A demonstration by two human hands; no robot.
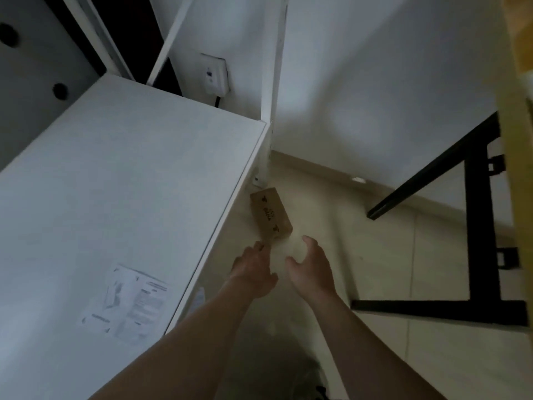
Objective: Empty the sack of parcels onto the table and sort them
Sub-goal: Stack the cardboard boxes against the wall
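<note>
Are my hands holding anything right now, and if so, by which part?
Nothing is held. Both hands are open, reaching down toward the box on the floor beside the table. The left hand has fingertips at its near corner; the right hand is apart from it.

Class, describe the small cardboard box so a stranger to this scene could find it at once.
Start at the large white table and follow its right edge down to the pale floor. The brown cardboard box lies there beside the table, just beyond both open hands. It alone is brown, with dark printed marks.
</note>
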